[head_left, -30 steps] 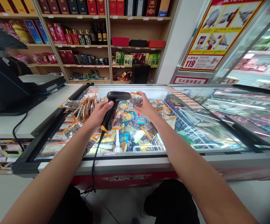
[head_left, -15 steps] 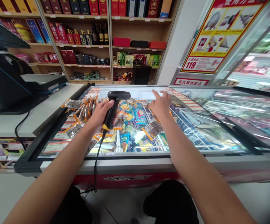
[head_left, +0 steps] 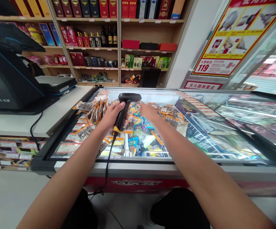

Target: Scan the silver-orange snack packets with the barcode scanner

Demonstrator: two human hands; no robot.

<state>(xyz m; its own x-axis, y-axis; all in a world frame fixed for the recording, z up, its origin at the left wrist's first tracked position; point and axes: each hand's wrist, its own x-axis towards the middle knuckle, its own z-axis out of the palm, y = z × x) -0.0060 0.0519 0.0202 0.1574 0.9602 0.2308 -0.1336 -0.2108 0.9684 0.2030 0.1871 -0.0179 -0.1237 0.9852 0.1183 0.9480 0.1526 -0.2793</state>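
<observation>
My left hand is wrapped round the handle of a black barcode scanner with a yellow base, its cable hanging down. Just right of the scanner head, my right hand reaches in with its fingers curled, at the edge of a small shiny packet; its fingertips are partly hidden, so what they pinch is unclear. Snack packets with orange edges stand bunched in a pile left of the scanner. More such packets lie spread on the glass freezer lid, right of my right hand.
Below the glass are bags of frozen goods and blue wire baskets. At left, a counter bears a black checkout scale. Shelves of boxes and bottles stand behind; a red and yellow poster hangs at right.
My right hand has come left and down towards the scanner, its spread fingers now curled. My left hand keeps hold of the scanner. The whole view has shifted slightly.
</observation>
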